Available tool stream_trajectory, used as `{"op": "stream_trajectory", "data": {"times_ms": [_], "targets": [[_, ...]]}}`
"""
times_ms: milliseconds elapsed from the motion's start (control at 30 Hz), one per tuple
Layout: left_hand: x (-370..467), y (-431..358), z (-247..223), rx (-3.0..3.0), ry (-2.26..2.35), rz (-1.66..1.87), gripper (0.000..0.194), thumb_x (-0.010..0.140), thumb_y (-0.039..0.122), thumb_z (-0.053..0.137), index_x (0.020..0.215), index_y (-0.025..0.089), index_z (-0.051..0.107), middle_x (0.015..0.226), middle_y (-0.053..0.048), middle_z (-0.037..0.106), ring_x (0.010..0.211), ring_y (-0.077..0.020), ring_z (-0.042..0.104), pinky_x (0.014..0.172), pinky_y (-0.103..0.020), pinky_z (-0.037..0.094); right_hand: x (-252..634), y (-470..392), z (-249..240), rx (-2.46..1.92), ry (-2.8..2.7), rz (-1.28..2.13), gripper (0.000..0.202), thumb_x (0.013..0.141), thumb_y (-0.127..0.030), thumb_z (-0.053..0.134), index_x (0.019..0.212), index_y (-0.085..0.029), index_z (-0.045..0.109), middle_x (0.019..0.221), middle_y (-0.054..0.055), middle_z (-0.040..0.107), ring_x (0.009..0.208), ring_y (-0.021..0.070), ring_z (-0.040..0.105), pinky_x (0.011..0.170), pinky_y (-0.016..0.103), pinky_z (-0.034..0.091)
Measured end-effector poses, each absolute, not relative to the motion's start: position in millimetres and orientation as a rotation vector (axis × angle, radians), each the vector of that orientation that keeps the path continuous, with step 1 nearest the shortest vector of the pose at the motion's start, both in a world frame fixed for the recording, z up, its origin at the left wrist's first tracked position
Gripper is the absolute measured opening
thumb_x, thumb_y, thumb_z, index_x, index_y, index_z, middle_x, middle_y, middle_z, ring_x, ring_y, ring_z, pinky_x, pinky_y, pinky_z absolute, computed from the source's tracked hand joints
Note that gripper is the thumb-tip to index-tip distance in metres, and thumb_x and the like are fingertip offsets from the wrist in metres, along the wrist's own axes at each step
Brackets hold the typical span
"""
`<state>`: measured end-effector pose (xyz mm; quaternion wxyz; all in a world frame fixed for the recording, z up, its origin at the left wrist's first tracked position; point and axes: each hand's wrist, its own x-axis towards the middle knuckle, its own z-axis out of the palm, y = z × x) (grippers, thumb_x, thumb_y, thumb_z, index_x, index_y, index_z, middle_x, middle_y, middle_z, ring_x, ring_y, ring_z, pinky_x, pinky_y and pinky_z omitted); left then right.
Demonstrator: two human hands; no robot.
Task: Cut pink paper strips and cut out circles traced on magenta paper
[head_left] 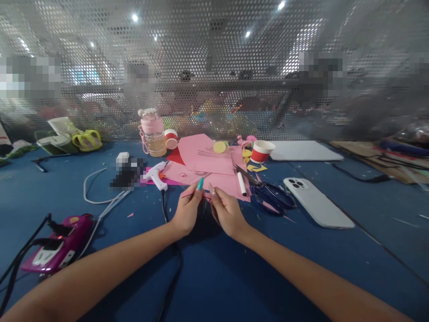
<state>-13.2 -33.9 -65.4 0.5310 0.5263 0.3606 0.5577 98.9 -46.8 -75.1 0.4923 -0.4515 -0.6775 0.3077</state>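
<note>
My left hand (188, 212) and my right hand (229, 212) meet over the near edge of the pink paper sheets (214, 165). Both are closed in a pinch on a narrow pink paper strip (207, 196) that has a dark line along it; the fingers cover most of it. Black parallel lines run across the top sheet. To the right lie a white marker (241, 184) with a black end and dark blue-handled scissors (273, 197), blades pointing at the paper. A white glue gun (157, 175) rests to the left, its black cord trailing toward me.
A pink-lidded bottle (153, 134) and red-and-white paper cups (262, 151) stand behind. At right are a white phone (318, 203) and a flat white panel (304, 150). A purple power strip (60, 246) with cables sits at left. Perforated metal sheeting (214, 53) rises beyond the blue table.
</note>
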Motion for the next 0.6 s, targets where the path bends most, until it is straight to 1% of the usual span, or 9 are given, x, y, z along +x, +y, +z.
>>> {"op": "stream_trajectory", "data": {"times_ms": [133, 300, 467, 600], "targets": [[-15.1, -32.5, -67.5, 1.297, 0.896, 1.312, 0.04, 0.071, 0.054, 0.056, 0.059, 0.017, 0.046, 0.05, 0.006, 0.037, 0.047, -0.0066, 0.029, 0.045, -0.022, 0.024, 99.7, -46.3, -74.3, -1.074, -1.644, 0.766, 0.043, 0.086, -0.055, 0.029, 0.059, -0.022, 0.033, 0.04, -0.006, 0.035, 0.037, 0.0089, 0.035, 0.042, 0.023, 0.028], [-15.5, -30.9, -71.4, 1.323, 0.926, 1.303, 0.039, 0.073, 0.052, 0.055, 0.058, 0.017, 0.043, 0.05, 0.006, 0.035, 0.046, -0.0062, 0.027, 0.044, -0.022, 0.021, 99.5, -46.5, -74.8, -1.058, -1.646, 0.817, 0.042, 0.087, -0.054, 0.029, 0.059, -0.022, 0.034, 0.04, -0.007, 0.034, 0.036, 0.009, 0.034, 0.041, 0.023, 0.026], [-13.7, -31.4, -68.3, 1.257, 0.893, 1.227, 0.043, 0.065, 0.053, 0.061, 0.055, 0.018, 0.038, 0.048, 0.007, 0.03, 0.044, -0.0054, 0.024, 0.042, -0.023, 0.018, 101.5, -46.9, -73.7, -1.027, -1.66, 0.809, 0.042, 0.085, -0.055, 0.032, 0.059, -0.022, 0.035, 0.042, -0.006, 0.035, 0.037, 0.009, 0.033, 0.042, 0.023, 0.027], [-12.8, -34.1, -63.9, 1.244, 0.765, 1.155, 0.043, 0.063, 0.053, 0.063, 0.055, 0.017, 0.041, 0.049, 0.007, 0.031, 0.045, -0.0049, 0.024, 0.043, -0.022, 0.019, 105.9, -45.2, -73.2, -0.951, -1.716, 0.729, 0.039, 0.086, -0.052, 0.034, 0.063, -0.021, 0.042, 0.045, -0.006, 0.035, 0.04, 0.0093, 0.034, 0.043, 0.022, 0.029]]}}
